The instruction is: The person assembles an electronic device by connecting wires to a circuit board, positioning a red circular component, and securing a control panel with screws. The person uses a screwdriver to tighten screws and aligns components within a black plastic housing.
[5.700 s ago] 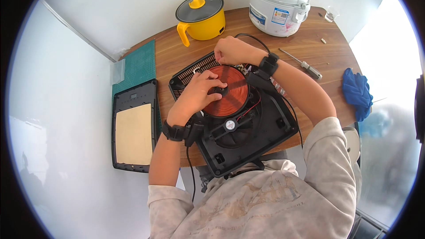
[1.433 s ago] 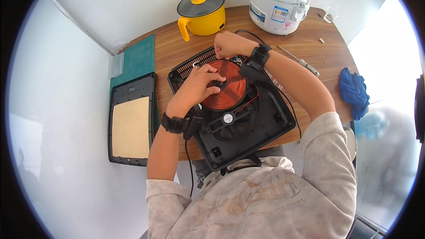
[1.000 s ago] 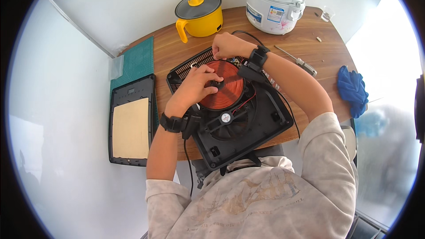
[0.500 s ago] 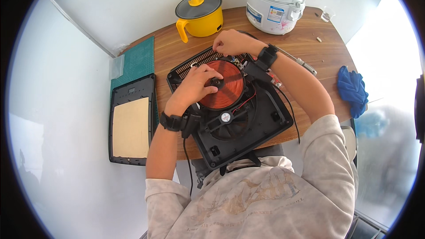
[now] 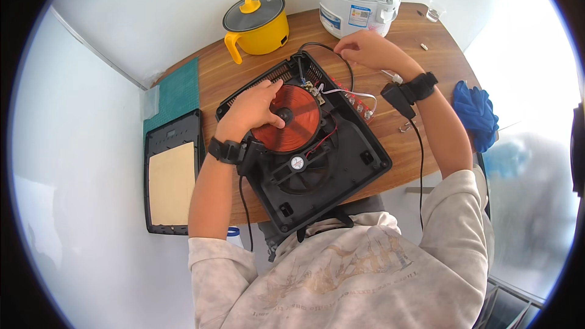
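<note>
1. My left grip (image 5: 253,109): thumb and fingers spread, laid over the coil; thumb near its centre, fingers at its far-left edge.
2. My right grip (image 5: 370,50): raised on the right, fingers bent and drawn together, tips just beside the black cable (image 5: 351,73); whether they pinch it, I cannot tell.
3. Coil (image 5: 303,116), one, round, orange-red with dark bands; set in the far part of the black housing.
4. Black housing (image 5: 347,173), one, uncovered, askew in front of me, its far part over the tabletop (image 5: 442,58).
5. Fan (image 5: 308,181), black, in the housing, nearer me than the coil.
6. White lead (image 5: 353,92), running from beside the coil across the housing's right edge.
7. Black panel (image 5: 172,134), left of the housing, cream sheet (image 5: 172,186) on it; overlapping the green mat (image 5: 181,88).
8. Yellow pot (image 5: 262,39), lidded, and white cooker (image 5: 354,15), at the far edge.
9. Blue cloth (image 5: 474,116), crumpled, far right.
</note>
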`<state>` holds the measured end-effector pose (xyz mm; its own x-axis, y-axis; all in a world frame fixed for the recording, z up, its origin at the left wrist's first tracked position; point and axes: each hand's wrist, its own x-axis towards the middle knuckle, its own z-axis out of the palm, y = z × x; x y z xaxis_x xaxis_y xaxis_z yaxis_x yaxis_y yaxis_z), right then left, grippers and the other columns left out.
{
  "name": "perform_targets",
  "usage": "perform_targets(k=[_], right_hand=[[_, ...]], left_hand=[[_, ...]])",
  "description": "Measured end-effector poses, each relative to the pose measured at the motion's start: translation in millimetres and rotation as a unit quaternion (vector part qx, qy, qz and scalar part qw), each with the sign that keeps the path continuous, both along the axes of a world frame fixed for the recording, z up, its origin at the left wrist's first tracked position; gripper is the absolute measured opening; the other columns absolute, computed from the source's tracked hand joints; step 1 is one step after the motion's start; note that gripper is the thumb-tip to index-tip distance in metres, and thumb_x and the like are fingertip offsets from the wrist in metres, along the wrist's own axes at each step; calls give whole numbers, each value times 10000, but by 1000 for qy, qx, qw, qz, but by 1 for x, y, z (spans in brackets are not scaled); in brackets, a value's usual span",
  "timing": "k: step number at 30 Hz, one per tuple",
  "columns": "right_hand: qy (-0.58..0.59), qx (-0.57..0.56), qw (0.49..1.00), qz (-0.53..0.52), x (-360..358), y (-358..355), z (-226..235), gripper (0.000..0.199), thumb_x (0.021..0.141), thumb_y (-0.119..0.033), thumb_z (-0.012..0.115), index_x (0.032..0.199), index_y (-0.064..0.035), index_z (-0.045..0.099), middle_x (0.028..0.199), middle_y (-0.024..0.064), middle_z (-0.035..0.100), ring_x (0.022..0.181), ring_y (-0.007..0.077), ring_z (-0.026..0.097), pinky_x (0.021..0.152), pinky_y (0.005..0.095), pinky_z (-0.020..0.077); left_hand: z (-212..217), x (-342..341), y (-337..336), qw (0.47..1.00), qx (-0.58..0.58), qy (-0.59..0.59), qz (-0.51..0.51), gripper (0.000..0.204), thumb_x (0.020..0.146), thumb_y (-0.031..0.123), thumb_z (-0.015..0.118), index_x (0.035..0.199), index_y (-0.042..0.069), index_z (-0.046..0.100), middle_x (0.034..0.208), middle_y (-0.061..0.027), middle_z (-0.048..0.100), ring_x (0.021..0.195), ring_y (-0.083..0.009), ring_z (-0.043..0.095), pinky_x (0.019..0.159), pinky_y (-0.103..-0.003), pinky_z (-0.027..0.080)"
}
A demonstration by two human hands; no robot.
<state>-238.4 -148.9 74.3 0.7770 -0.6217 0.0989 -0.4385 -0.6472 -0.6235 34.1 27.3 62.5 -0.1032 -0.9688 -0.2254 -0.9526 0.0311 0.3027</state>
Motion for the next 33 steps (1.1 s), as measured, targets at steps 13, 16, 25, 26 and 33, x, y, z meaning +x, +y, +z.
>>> perform_targets(k=[13,16,25,26,33], right_hand=[[54,-67,981,-172,-111,-15,-28,262,922,-191,614,1080,-41,760,952,173,753,876,317,730,812,405,567],[116,-117,963,-211,-124,-13,-42,246,916,-179,604,1047,-40,758,975,207,742,930,381,706,834,435,560],[194,-113,953,-203,-126,9,-62,251,873,-240,721,1060,-73,734,1051,185,733,1014,383,687,856,477,549],[199,-118,952,-201,-126,9,-65,254,867,-242,730,1057,-74,732,1051,181,733,1014,384,688,854,477,550],[262,-123,930,-227,-121,9,-72,258,842,-233,732,1040,-68,721,1042,177,729,994,387,691,839,485,551]], left_hand=[[-3,1,-3,1000,5,-23,-18,1003,618,261,939,1478,13,488,1211,-127,587,1166,-306,599,978,-401,519],[-4,2,-1,1000,3,-23,-16,972,621,267,937,1458,12,515,1195,-126,586,1161,-310,595,978,-403,515],[-6,2,4,999,-31,4,-4,867,612,193,927,1385,16,577,1159,-105,607,1081,-302,629,928,-398,530],[-7,3,4,999,-33,8,-2,868,611,193,927,1384,15,575,1163,-104,608,1083,-301,630,930,-397,530],[-11,5,4,999,-40,14,-8,873,616,200,926,1393,20,571,1184,-106,598,1085,-299,632,934,-395,531]])
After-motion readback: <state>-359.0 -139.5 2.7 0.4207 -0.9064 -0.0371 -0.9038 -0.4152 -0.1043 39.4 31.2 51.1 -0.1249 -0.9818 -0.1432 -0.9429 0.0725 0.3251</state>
